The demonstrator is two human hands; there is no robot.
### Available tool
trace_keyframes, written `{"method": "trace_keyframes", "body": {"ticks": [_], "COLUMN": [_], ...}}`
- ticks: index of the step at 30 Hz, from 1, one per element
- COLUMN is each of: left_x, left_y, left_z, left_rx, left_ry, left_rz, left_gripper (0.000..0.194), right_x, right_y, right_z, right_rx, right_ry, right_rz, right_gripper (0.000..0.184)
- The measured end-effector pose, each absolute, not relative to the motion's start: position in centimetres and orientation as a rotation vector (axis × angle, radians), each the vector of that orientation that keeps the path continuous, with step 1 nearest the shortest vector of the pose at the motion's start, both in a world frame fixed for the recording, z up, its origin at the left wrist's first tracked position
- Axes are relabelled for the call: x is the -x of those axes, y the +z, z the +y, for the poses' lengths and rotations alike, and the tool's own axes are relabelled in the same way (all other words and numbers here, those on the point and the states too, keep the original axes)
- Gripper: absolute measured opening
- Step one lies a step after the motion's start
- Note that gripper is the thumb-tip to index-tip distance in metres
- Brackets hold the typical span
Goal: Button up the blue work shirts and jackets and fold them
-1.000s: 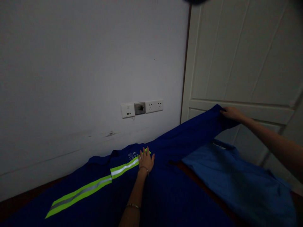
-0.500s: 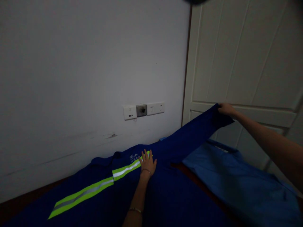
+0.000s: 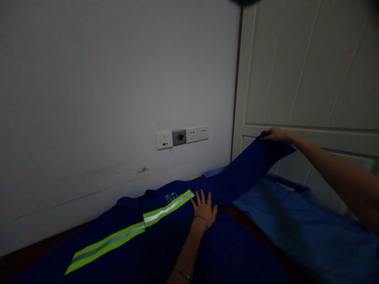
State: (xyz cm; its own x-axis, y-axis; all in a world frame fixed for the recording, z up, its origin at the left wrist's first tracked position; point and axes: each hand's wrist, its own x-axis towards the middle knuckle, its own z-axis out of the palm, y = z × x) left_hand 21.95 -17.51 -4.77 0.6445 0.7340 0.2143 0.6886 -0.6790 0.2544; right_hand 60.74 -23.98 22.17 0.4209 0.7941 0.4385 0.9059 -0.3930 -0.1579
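A dark blue work jacket (image 3: 166, 244) with a yellow-green reflective stripe (image 3: 130, 230) lies spread on a dark wooden surface. My left hand (image 3: 203, 208) rests flat on it, fingers spread, just right of the stripe's end. My right hand (image 3: 275, 135) is closed on the end of the jacket's sleeve (image 3: 242, 171) and holds it stretched out and raised toward the door.
A lighter blue garment (image 3: 299, 232) lies to the right under the raised sleeve. The white wall behind carries a row of sockets and a switch (image 3: 181, 137). A white panelled door (image 3: 308, 79) stands at the right. The room is dim.
My left hand has slid to the right along the jacket, off the stripe. My right hand has lifted the sleeve end slightly and drawn it left; the view has shifted a little.
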Motion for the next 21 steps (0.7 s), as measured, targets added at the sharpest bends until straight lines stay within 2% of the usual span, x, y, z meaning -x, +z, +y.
{"method": "trace_keyframes", "body": {"ticks": [5, 7, 15, 18, 21], "left_x": [-21.4, -21.2, -20.9, -21.0, -21.1], "left_y": [-3.8, -3.5, -3.4, -3.7, -3.8], "left_z": [-18.3, -18.5, -18.5, -18.3, -18.1], "left_rx": [-2.721, -2.723, -2.743, -2.729, -2.713], "left_ry": [0.417, 0.399, 0.354, 0.364, 0.378], "left_rz": [0.875, 0.804, 0.619, 0.608, 0.620], "left_gripper": [0.067, 0.066, 0.057, 0.054, 0.049], "right_x": [-59.5, -58.9, -54.5, -51.5, -48.3], "right_y": [22.0, 21.0, 13.6, 10.3, 6.5], "right_z": [-22.5, -21.7, -18.5, -18.5, -20.0], "right_rx": [2.481, 2.461, 2.310, 2.310, 2.374], "right_ry": [-1.000, -1.096, -1.089, -0.990, -0.739], "right_rz": [-1.429, -1.450, -1.644, -1.815, -1.883], "right_gripper": [0.028, 0.028, 0.035, 0.033, 0.025]}}
